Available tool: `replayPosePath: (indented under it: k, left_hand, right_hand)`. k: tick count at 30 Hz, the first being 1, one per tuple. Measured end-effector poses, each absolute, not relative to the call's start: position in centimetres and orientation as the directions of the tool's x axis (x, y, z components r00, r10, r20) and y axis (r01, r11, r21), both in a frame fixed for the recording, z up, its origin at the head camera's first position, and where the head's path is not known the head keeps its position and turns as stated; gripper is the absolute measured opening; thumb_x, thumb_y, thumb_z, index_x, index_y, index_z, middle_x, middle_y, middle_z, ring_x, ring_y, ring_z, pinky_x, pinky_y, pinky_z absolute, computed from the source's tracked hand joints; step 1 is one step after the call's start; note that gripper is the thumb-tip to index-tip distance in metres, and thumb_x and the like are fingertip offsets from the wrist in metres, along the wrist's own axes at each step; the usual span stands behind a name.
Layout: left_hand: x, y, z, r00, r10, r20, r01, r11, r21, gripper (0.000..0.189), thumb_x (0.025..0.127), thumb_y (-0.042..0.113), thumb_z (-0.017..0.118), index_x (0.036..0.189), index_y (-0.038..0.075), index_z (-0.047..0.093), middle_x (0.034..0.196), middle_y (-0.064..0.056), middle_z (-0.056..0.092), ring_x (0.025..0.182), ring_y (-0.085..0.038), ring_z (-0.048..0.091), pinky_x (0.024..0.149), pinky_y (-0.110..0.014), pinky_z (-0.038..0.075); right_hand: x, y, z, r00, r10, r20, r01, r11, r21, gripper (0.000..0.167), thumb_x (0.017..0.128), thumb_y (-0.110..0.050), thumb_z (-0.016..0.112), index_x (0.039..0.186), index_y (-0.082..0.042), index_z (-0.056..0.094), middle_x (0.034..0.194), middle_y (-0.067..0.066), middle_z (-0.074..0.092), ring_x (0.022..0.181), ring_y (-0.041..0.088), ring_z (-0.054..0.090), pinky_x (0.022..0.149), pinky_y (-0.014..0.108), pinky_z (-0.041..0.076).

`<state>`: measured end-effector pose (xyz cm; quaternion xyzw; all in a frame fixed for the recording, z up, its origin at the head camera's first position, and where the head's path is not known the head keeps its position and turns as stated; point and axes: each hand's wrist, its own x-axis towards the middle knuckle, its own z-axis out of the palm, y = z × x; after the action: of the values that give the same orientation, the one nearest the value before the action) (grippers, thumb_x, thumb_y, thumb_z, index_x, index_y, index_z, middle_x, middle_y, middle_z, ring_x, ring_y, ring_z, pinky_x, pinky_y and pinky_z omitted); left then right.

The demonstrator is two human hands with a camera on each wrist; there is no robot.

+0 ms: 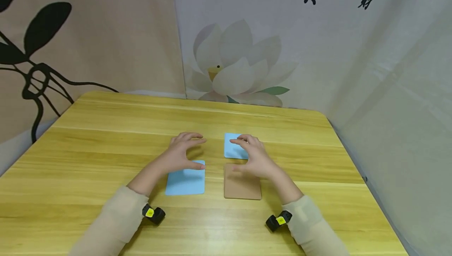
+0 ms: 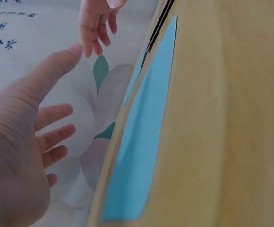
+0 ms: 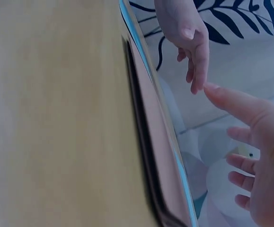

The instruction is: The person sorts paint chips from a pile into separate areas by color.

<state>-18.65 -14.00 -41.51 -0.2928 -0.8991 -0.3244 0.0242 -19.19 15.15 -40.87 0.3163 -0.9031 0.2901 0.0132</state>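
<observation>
My left hand (image 1: 181, 153) hovers over the far edge of a light blue square (image 1: 185, 183), fingers spread loosely and thumb apart, holding nothing. Opposite it, my right hand (image 1: 257, 158) is held above a brown square (image 1: 242, 187), its fingers over a second blue square (image 1: 231, 151) just behind. Nothing is in its grasp either. In the left wrist view the blue square (image 2: 144, 137) lies flat, below the left hand (image 2: 18, 151). The brown square (image 3: 158, 127) shows a thick dark edge in the right wrist view, with the right hand (image 3: 271, 151) above it.
The squares lie on a yellow wood-grain table (image 1: 106, 142). A cloth backdrop (image 1: 318, 52) with a flower print and dark characters hangs behind the table's far edge. Each wrist wears a small black camera, the left camera (image 1: 154, 213) and the right camera (image 1: 279, 220).
</observation>
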Motion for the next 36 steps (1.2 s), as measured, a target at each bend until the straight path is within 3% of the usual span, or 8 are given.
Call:
replayPosePath:
  k: [22,36]
  left_hand:
    - [-15.2,-18.3,-42.3,-0.823,0.538,0.182,0.557,0.702,0.444,0.089,0.061,0.054,0.085,0.133,0.009,0.058,0.141,-0.013,0.044,0.130,-0.037,0.030,0.099,-0.065,0.015]
    - [-13.7,-20.2,-43.4,-0.819,0.553,0.156,0.564,0.721,0.404,0.100,0.059,0.070,0.076,0.135,0.009,0.056,0.140,-0.013,0.046,0.129,-0.037,0.032,0.097,-0.065,0.017]
  right_hand:
    - [-16.0,9.1,-40.9,-0.775,-0.625,0.096,-0.578,0.638,-0.509,0.086,0.071,-0.049,0.082,0.142,-0.017,0.046,0.143,0.010,0.037,0.130,0.027,0.031,0.104,0.049,0.023]
    - [-15.2,6.6,-42.1,-0.757,-0.653,0.010,-0.599,0.688,-0.411,0.090,0.069,-0.054,0.080,0.145,-0.022,0.043,0.148,0.008,0.034,0.135,0.031,0.029,0.107,0.050,0.025]
